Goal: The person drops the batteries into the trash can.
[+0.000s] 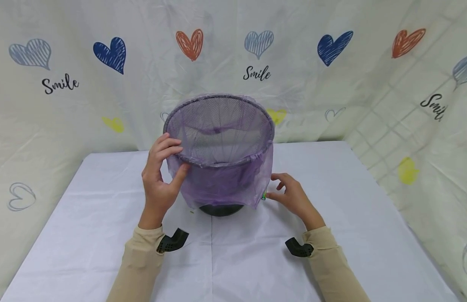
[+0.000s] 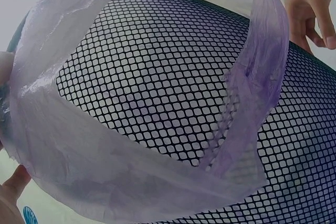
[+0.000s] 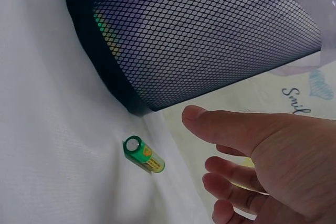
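Observation:
A dark mesh wastebasket (image 1: 221,211) stands on the table, lined with a thin purple plastic bag (image 1: 218,186) folded over its rim and hanging down outside. My left hand (image 1: 159,180) grips the rim at the left, thumb at the front and fingertips over the edge. In the left wrist view only parts of that hand show at the left border. My right hand (image 1: 291,198) is beside the basket's lower right, thumb and fingers apart with nothing between them. Close to those fingertips, a green and yellow battery (image 3: 144,154) lies on the white cloth near the basket's base.
A white cloth (image 1: 86,235) covers the table. Behind it hangs a pale curtain (image 1: 218,16) printed with hearts and "Smile". Through the mesh in the right wrist view, a green and yellow patch (image 3: 107,35) shows. A black mount (image 1: 174,240) is on the left wrist, another (image 1: 299,247) on the right.

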`<action>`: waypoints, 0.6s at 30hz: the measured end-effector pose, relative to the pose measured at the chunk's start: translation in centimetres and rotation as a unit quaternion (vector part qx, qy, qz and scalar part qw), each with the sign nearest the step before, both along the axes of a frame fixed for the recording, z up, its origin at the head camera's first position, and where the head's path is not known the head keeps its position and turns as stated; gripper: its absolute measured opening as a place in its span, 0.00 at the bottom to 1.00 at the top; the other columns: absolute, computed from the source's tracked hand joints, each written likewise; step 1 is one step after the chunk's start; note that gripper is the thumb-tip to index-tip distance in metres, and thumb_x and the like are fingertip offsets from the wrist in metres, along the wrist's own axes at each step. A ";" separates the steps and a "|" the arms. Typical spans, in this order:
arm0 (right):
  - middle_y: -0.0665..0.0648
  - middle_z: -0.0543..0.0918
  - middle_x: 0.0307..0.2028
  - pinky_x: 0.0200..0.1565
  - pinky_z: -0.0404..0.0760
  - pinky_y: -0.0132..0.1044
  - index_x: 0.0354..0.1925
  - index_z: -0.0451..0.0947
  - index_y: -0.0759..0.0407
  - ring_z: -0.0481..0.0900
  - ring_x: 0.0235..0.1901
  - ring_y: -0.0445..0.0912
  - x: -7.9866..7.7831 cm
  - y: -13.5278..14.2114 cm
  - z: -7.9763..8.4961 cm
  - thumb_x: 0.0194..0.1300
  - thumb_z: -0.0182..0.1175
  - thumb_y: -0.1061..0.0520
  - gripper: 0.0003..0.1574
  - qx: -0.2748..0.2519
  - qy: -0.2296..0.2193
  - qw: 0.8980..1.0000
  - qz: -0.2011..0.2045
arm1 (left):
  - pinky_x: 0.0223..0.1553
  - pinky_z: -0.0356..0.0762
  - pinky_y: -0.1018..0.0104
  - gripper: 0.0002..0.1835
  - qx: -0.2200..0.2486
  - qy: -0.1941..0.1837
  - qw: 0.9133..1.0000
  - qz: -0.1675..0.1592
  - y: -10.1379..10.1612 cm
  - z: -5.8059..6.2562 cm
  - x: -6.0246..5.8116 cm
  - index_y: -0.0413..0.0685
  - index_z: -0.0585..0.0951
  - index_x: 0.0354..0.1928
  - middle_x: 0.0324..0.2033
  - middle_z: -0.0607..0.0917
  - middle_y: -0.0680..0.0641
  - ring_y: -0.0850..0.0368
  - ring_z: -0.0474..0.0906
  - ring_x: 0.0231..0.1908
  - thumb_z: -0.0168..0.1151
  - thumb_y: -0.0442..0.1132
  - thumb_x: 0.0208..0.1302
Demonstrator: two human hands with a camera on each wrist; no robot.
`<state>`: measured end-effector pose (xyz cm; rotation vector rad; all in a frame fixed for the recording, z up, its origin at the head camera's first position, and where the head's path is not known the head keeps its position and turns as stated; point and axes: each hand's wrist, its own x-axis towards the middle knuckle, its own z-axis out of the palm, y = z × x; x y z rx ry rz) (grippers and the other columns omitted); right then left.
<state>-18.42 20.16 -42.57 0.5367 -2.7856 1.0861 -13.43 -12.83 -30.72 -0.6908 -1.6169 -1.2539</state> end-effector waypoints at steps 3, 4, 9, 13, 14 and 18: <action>0.61 0.80 0.52 0.38 0.77 0.37 0.58 0.75 0.59 0.79 0.40 0.51 0.0 -0.1 -0.3 0.53 0.73 0.55 0.35 0.002 -0.004 1.000 0.001 | 0.72 0.64 0.48 0.24 0.000 -0.002 1.000 0.000 0.0 0.0 0.0 0.23 0.76 0.41 0.43 0.78 0.27 0.39 0.70 0.63 0.62 0.45 0.65; 0.61 0.80 0.52 0.38 0.77 0.36 0.58 0.75 0.59 0.78 0.39 0.50 -0.1 -0.1 -0.4 0.53 0.73 0.55 0.35 0.005 -0.004 1.000 0.003 | 0.72 0.64 0.48 0.24 -0.001 -0.002 1.000 0.001 0.0 0.0 0.0 0.23 0.76 0.41 0.43 0.78 0.27 0.38 0.70 0.62 0.62 0.45 0.65; 0.60 0.80 0.51 0.36 0.76 0.35 0.56 0.76 0.59 0.77 0.37 0.49 -0.2 -0.2 -1.0 0.53 0.73 0.54 0.33 0.014 -0.009 1.000 0.009 | 0.72 0.64 0.48 0.24 -0.002 -0.001 1.000 0.002 0.0 0.1 0.1 0.23 0.76 0.41 0.43 0.79 0.27 0.43 0.71 0.63 0.62 0.45 0.65; 0.60 0.80 0.52 0.36 0.76 0.35 0.56 0.76 0.61 0.76 0.37 0.48 -0.3 -0.3 -1.4 0.52 0.73 0.55 0.33 0.026 -0.022 0.999 0.003 | 0.72 0.64 0.48 0.24 -0.004 -0.001 1.000 0.000 0.0 0.1 0.0 0.24 0.76 0.41 0.44 0.79 0.27 0.44 0.70 0.64 0.62 0.46 0.65; 0.60 0.80 0.52 0.36 0.76 0.35 0.56 0.76 0.62 0.77 0.37 0.48 -0.3 -0.3 -1.4 0.52 0.73 0.55 0.33 0.028 -0.025 0.999 0.002 | 0.72 0.64 0.48 0.24 -0.004 -0.001 1.000 0.000 0.0 0.1 0.0 0.24 0.76 0.42 0.44 0.78 0.27 0.42 0.70 0.63 0.62 0.46 0.65; 0.62 0.79 0.53 0.35 0.75 0.34 0.55 0.76 0.64 0.76 0.37 0.49 -0.4 -0.4 -1.6 0.52 0.73 0.55 0.33 0.034 -0.030 0.999 0.003 | 0.72 0.64 0.47 0.24 -0.005 0.000 1.000 0.001 0.0 0.1 0.0 0.24 0.76 0.42 0.44 0.78 0.27 0.37 0.70 0.62 0.62 0.46 0.65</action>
